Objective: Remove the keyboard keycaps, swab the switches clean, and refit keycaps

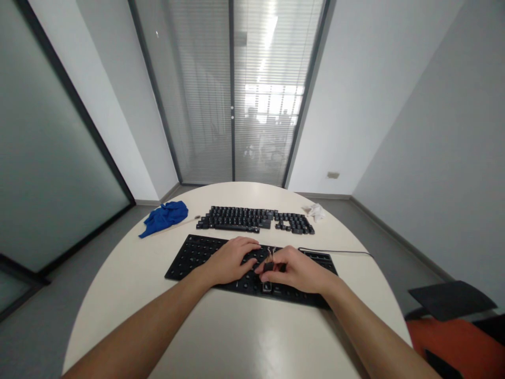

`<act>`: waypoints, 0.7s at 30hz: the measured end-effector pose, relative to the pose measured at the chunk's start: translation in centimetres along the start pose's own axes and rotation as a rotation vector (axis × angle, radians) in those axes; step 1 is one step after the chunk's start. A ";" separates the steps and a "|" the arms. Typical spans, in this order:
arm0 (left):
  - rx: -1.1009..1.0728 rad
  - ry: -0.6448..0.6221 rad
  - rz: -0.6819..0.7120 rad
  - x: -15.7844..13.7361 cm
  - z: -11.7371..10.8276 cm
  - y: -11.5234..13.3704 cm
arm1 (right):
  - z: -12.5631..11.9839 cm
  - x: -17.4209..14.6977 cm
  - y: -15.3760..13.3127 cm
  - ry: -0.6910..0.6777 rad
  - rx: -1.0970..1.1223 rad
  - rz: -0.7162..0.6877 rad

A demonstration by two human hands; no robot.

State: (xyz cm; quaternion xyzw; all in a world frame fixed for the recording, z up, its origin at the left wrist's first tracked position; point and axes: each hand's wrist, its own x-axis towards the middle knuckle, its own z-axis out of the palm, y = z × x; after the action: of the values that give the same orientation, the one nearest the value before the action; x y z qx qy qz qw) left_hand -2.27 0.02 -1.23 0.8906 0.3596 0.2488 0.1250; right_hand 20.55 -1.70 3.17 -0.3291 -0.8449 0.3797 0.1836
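A black keyboard base (197, 252), stripped of most of its keycaps, lies slightly slanted across the table in front of me. My left hand (233, 259) rests palm down on its middle, fingers spread and holding nothing. Just to the right, my right hand (294, 268) pinches a small keycap puller (269, 267) with a dark body and thin wire prongs. Below those fingertips, near the base's front edge, is a single dark square key (267, 287) with a pale outline. The right fingers partly hide the puller, and both hands cover part of the base.
Behind the base, the removed keycaps (240, 217) are laid out in keyboard order. A blue cloth (165, 216) and a thin stick with a dark tip (177, 225) lie at left. Crumpled white tissue (315, 212) sits at right, near a black cable (339, 251). An orange chair (453, 342) stands beside the round table (236, 337).
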 end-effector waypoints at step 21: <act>0.001 -0.008 -0.008 -0.1 -0.1 0.0 | -0.3 -0.1 -0.2 -0.141 0.014 -0.031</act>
State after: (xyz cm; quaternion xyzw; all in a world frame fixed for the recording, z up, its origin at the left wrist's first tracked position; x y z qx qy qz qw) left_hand -2.41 -0.08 -1.17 0.8902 0.3627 0.2448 0.1269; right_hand 20.69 -1.71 3.49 -0.2870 -0.8580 0.4051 0.1317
